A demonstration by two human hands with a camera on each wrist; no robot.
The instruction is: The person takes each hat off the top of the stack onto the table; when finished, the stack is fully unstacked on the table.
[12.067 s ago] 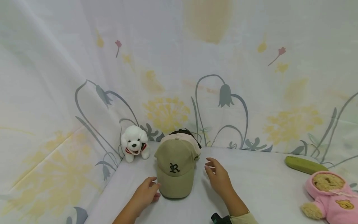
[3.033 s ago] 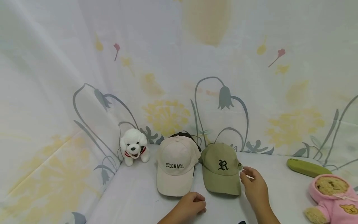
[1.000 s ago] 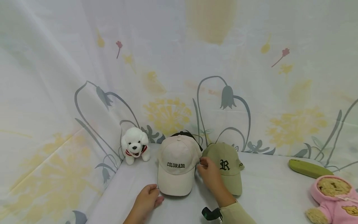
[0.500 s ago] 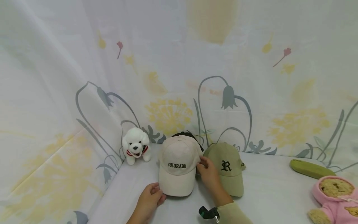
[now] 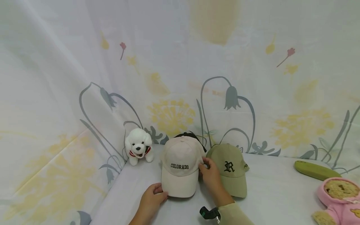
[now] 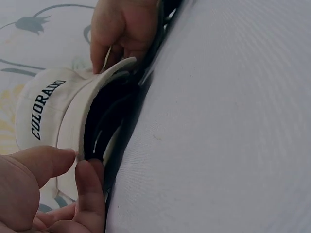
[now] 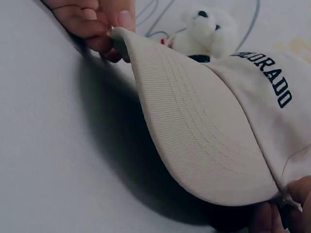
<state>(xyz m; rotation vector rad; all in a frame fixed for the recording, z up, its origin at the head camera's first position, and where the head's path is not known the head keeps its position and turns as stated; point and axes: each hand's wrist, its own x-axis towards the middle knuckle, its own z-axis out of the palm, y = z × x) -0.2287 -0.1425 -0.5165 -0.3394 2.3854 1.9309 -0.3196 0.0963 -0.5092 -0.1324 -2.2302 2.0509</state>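
Note:
A cream baseball cap (image 5: pixel 180 153) lettered COLORADO sits in front of a black cap (image 5: pixel 187 135), of which only the top and right edge show. At the brim's left corner, my left hand (image 5: pixel 152 200) pinches the edge, thumb (image 6: pixel 58 162) above and fingers underneath. My right hand (image 5: pixel 212 179) grips the cream cap's right side, where brim and crown meet. In the right wrist view the brim (image 7: pixel 194 131) stands tilted over the white surface, with shadow below. An olive cap (image 5: pixel 234 186) bearing a black R lies just right, partly behind my right hand.
Left of the caps stands a white plush dog (image 5: pixel 138 143) with a red collar. Far right are a green elongated case (image 5: pixel 316 170) and a plush bear in a pink hoodie (image 5: pixel 338 195). A flower-print cloth (image 5: pixel 174 68) rises behind the white surface (image 5: pixel 272 193).
The olive cap, earlier stacked over the cream one, now lies to its right. My right hand has left it for the cream cap's right side; my left hand has closed on the brim.

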